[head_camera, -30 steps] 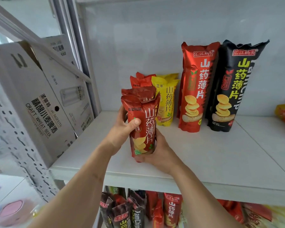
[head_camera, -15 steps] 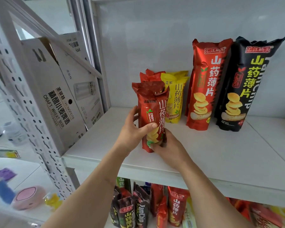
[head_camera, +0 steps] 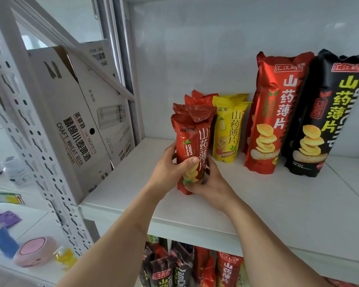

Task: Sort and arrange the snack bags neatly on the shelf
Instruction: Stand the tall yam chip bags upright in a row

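The small red snack bags are held upright on the shelf, grasped by the left hand at 9 o'clock and the right hand at 5 o'clock, fingers curled round them. They are best slid toward 1 o'clock, beside the yellow bag, bases kept flat.

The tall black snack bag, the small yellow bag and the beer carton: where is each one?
tall black snack bag (head_camera: 327, 121): head view, middle of its front.
small yellow bag (head_camera: 229, 131): head view, its printed front.
beer carton (head_camera: 75, 129): head view, its lettered side panel.
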Demonstrator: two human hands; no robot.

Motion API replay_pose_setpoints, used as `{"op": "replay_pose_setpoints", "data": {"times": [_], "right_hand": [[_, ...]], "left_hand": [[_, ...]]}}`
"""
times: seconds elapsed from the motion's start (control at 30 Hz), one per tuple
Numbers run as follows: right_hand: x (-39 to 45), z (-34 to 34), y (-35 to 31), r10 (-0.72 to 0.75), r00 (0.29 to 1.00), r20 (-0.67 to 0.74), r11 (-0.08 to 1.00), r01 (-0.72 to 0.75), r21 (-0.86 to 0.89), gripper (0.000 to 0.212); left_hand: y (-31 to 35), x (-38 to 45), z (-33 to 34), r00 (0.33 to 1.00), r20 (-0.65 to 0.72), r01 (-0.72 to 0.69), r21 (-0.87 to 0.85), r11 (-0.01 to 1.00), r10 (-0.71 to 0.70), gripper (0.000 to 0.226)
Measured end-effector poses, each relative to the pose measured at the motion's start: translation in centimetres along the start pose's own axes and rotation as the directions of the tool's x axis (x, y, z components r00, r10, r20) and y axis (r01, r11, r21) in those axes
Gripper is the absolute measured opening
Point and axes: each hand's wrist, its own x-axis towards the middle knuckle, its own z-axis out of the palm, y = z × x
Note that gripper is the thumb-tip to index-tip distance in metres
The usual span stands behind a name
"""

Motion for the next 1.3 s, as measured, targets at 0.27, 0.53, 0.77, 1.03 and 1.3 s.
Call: {"op": "replay_pose_setpoints", "data": {"times": [0.27, 0.53, 0.77, 1.03, 1.3], "right_hand": [[3.2, -0.3, -0.1, 0.009, 0.999, 0.044, 0.999, -0.011, 0.042, 0.104], [5.2, 1.3, 0.0, -0.035, 0.999, 0.028, 0.999, 0.034, 0.022, 0.086], [8.4, 4.5, 1.0, -0.026, 0.992, -0.121, 0.994, 0.012, -0.112, 0.111], [10.8, 6.1, 1.0, -0.004, 0.988, -0.153, 0.986, -0.021, -0.164, 0.119], [12.1, 6.4, 1.4, -0.005, 0.988, -0.157, 0.983, -0.024, -0.18, 0.099]], "left_hand": [[-1.9, 1.9, -1.4, 0.995, 0.075, -0.06, -0.026, 0.998, 0.062, 0.06], [-3.4, 3.3, -4.0, 0.994, 0.092, -0.064, -0.019, 0.998, 0.066, 0.071], [-4.1, 5.7, -5.8, 0.992, 0.122, 0.034, -0.109, 0.993, -0.021, 0.065], [-4.0, 9.0, -7.9, 0.986, 0.15, 0.089, -0.132, 0.987, -0.069, 0.048], [-5.5, 11.6, -8.8, 0.98, 0.19, 0.081, -0.149, 0.985, -0.052, 0.072]]}}
